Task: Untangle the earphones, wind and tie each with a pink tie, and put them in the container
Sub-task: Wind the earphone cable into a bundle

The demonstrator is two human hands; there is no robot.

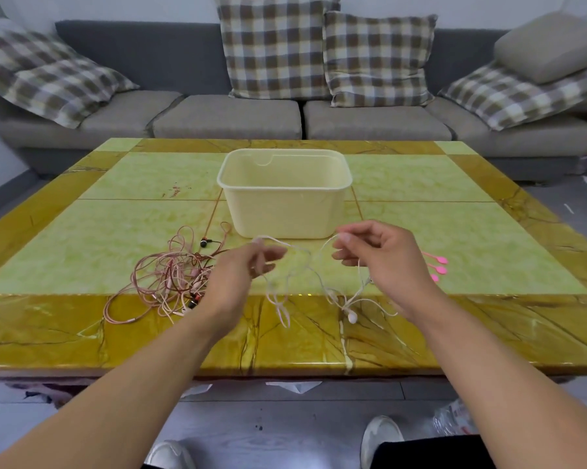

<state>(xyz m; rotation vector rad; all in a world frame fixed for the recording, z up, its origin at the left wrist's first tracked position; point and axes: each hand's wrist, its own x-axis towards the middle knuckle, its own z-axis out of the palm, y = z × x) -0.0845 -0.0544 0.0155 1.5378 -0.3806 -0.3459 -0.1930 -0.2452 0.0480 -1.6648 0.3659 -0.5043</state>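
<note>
both grips (248, 265) (380, 255) pinched on white earphone cable (298, 265), slack between, above table (488, 326)

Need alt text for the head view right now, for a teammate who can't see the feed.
Both hands hold a white earphone cable above the table's near edge, the left hand and right hand each pinching it. A tangle of pink earphones lies to the left, pink ties to the right, and a cream container stands behind on the table.
</note>
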